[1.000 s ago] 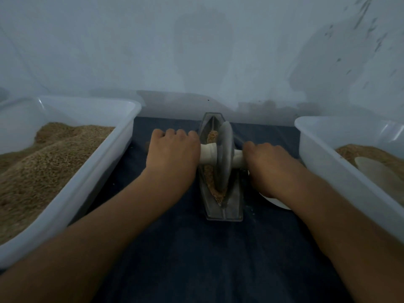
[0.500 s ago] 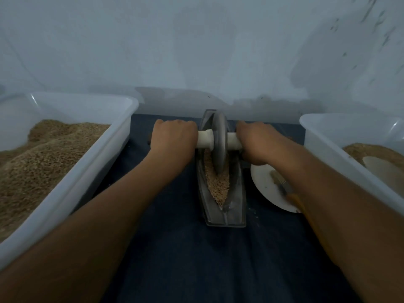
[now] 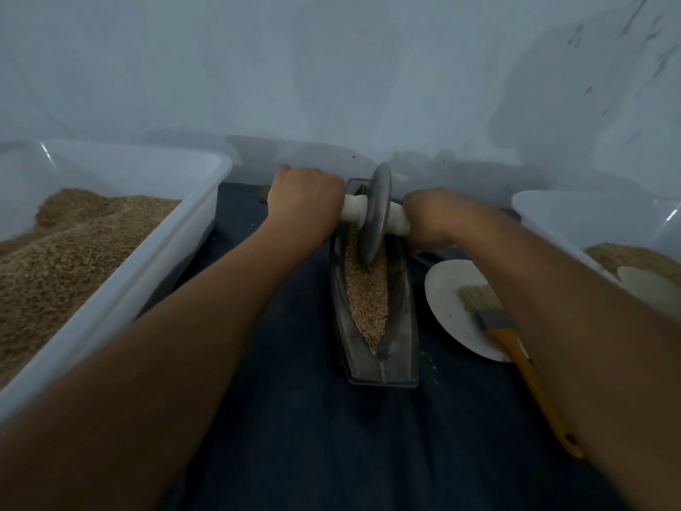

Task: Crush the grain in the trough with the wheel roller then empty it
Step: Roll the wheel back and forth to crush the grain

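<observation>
Item: trough, metal, boat-shaped, lying at centre on a dark cloth, long axis running 12 to 6. Grain is filling its channel from mid-length toward the 6 o'clock tip.

Item: roller, disc standing on edge at the trough's 12 o'clock end, axle lying 9 to 3, square across the channel.

Left hand: fingers curling tight round the axle at 9 of the disc. Right hand: gripping the axle at 3; its fingers are hidden from here, only the knuckles showing. Both are sitting equally close to the disc.

Relation that matters: all uncrushed grain is lying toward 6 from the disc, so the coming stroke looks like a pull along the channel toward the person.

Room: wall is standing just beyond 12, so little run is left that way. Left tub at 9 and right tub at 3 are flanking the forearms; a plate bearing a brush is sitting just beside the trough at 4.
</observation>
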Available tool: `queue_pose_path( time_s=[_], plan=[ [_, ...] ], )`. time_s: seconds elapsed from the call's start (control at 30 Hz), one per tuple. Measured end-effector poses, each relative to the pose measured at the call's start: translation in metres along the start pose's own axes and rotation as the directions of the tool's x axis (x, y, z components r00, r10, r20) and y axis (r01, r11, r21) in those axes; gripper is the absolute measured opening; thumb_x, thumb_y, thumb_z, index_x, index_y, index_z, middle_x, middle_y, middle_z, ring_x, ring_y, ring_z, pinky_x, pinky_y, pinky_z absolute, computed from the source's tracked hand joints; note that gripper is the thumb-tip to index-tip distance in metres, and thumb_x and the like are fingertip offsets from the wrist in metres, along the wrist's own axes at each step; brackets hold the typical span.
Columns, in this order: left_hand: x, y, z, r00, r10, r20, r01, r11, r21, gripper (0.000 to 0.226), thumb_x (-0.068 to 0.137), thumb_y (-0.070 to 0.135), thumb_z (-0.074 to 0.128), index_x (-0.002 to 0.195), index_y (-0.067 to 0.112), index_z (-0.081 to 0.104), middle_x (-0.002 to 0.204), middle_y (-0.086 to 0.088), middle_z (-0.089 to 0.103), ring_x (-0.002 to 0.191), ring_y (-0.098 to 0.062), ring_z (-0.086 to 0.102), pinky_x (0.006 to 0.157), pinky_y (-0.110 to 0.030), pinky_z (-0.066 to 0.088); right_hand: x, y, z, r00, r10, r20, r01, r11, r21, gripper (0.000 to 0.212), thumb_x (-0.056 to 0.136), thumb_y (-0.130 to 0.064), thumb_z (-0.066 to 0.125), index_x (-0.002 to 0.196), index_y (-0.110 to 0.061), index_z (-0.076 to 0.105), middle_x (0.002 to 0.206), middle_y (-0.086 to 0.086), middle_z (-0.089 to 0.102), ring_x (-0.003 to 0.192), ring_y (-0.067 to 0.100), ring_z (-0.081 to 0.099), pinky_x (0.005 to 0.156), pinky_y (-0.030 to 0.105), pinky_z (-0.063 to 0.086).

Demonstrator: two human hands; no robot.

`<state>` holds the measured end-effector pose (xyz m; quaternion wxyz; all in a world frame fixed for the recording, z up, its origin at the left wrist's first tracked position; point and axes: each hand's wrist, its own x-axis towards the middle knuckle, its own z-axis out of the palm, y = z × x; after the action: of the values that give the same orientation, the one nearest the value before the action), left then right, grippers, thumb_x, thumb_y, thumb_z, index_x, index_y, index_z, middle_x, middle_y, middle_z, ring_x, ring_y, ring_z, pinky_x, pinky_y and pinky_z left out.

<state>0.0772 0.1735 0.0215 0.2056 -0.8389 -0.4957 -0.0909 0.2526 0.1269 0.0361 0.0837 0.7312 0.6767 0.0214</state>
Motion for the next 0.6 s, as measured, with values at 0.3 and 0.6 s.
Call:
queue_pose_path(
  time_s=[0.3, 0.6],
  plan=[
    [-0.048, 0.001, -0.005, 1.000, -0.021, 0.020, 0.022, 0.998, -0.061, 0.033, 0.084, 0.024, 0.070, 0.099, 0.020, 0.041, 0.099, -0.003, 0.061, 0.093, -0.027, 0.060, 0.075, -0.037, 0.028, -0.050, -0.014, 0.016, 0.968, -0.083, -0.238, 0.043, 0.985, -0.167, 0.024, 0.084, -0.018, 0.071, 0.101, -0.009, 0.056, 0.103, 0.013, 0.064, 0.092, 0.029, 0.061, 0.065, 0.030, 0.031],
    [-0.087, 0.003, -0.032, 0.996, 0.071, 0.046, -0.073, 0.997, 0.035, 0.046, 0.082, 0.039, 0.071, 0.108, 0.018, 0.039, 0.104, -0.003, 0.057, 0.094, -0.023, 0.057, 0.074, -0.036, 0.028, -0.107, -0.022, 0.021, 0.968, -0.023, -0.250, -0.002, 0.995, -0.098, 0.025, 0.090, -0.013, 0.062, 0.110, -0.009, 0.047, 0.101, 0.011, 0.058, 0.066, 0.019, 0.034, 0.057, 0.029, 0.025]
  ],
)
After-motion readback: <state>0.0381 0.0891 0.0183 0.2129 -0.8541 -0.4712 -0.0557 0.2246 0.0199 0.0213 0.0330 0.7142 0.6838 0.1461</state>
